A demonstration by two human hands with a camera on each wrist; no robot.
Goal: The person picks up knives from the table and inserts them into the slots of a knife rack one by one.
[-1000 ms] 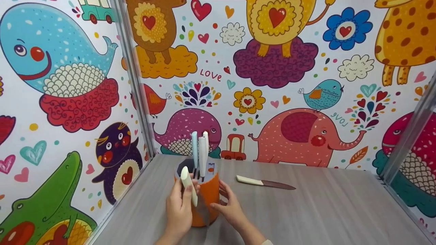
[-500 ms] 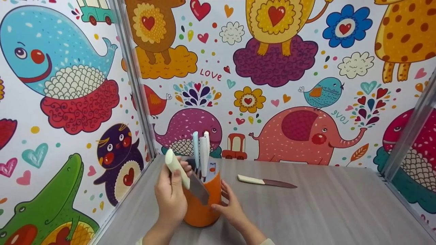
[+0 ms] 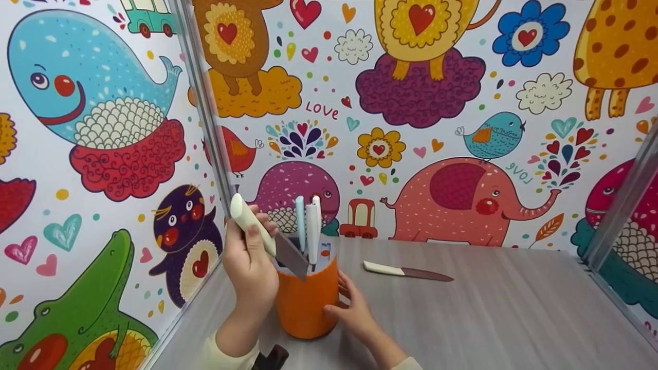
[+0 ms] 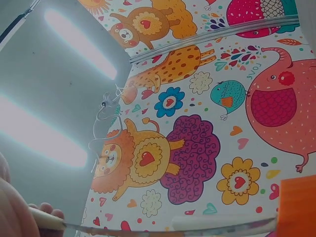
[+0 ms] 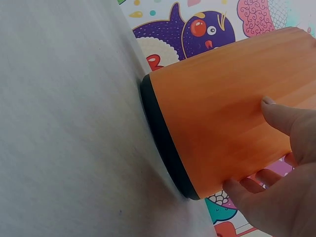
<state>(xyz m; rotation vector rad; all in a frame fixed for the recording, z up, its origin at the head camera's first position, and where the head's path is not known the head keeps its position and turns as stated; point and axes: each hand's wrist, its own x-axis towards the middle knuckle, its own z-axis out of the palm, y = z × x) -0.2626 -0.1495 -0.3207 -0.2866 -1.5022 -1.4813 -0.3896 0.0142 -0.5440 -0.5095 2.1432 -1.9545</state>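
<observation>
My left hand (image 3: 253,272) grips a kitchen knife (image 3: 252,223) by its cream handle. The broad grey blade slants down to the right, its lower end overlapping the near rim of the orange knife block (image 3: 307,307) in the head view. Seen edge-on in the left wrist view, the blade (image 4: 148,233) reaches toward the orange block wall (image 4: 298,207). My right hand (image 3: 354,311) holds the upright block from the right, thumb in front and fingers behind; the right wrist view shows its dark base. A pale-blue handle (image 3: 300,221) and white handles (image 3: 312,236) stick up from the block.
A second cream-handled knife (image 3: 408,271), with a brownish blade pointing right, lies on the grey wood-look table (image 3: 478,318) right of the block. Patterned wall panels (image 3: 411,118) close off the back and sides. A dark object (image 3: 272,357) shows beside the left sleeve.
My left hand has lifted the knife up and to the left, so its blade has risen from in front of the block to the rim. The right hand stays on the block.
</observation>
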